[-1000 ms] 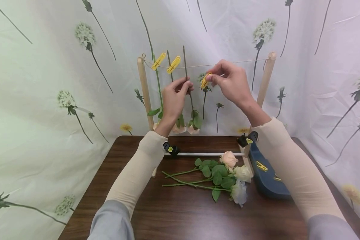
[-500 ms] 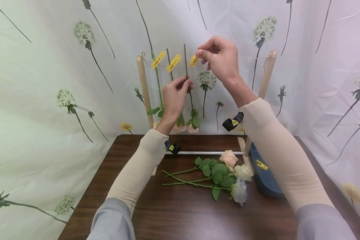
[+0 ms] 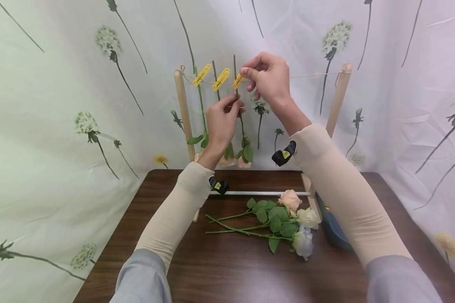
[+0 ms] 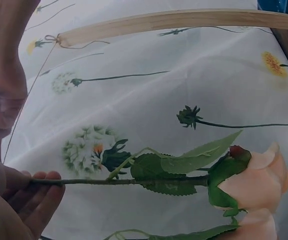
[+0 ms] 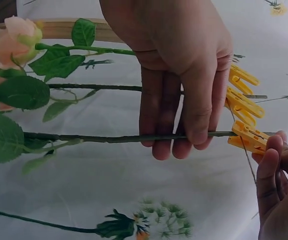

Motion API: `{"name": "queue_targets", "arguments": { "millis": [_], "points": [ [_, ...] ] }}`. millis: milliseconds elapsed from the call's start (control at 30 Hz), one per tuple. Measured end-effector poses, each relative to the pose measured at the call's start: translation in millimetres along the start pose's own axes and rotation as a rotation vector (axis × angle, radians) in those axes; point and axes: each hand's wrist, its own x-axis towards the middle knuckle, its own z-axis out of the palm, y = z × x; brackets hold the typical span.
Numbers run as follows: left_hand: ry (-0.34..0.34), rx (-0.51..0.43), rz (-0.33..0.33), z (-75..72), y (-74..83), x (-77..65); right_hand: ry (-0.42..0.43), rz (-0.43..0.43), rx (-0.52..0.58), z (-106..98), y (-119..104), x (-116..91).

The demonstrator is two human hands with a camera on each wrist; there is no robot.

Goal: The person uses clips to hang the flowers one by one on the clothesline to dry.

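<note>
White fabric printed with dandelions (image 3: 151, 50) hangs behind a dark brown wooden table (image 3: 227, 280). Head view: at the thin beige string (image 3: 314, 75), the right hand (image 3: 269, 78) pinches a yellow plastic clothespin (image 3: 236, 82) against the dark green stem (image 3: 234, 64) of a peach rose (image 3: 244, 163); just below the string, the left hand (image 3: 221, 122) pinches that stem, bloom downward. Two more yellow clothespins (image 3: 221, 80) sit left along the string and could crowd the right hand. Below it, loose peach, cream and pale-blue roses (image 3: 278, 213) lie near a blue plastic tray (image 3: 335, 231) partly hidden by the cream sleeve (image 3: 349, 189). Left wrist view: the left hand holds the stem beneath the string. Right wrist view: the clothespin overlaps stem and string; whether it bites both I cannot tell, so best steady the stem until it does
</note>
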Motion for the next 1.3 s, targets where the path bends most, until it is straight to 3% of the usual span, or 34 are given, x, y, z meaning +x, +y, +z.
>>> {"name": "queue_targets", "arguments": {
  "millis": [200, 633, 1000, 1300],
  "points": [
    [-0.006, 0.013, -0.006, -1.5, 0.1, 0.1, -0.028, 0.067, 0.014, 1.3, 2.9, -2.1],
    [-0.007, 0.07, -0.012, -2.0, 1.5, 0.1, -0.124, 0.096, 0.058, -4.4, 7.2, -2.3],
    [-0.023, 0.062, -0.021, -2.9, 0.0, -1.6, -0.128, 0.058, 0.042, -14.9, 6.5, -10.4],
    [-0.038, 0.114, -0.001, -10.6, -0.3, -7.6, -0.074, -0.057, -0.049, -32.9, 16.3, -23.4]
  ]
}}
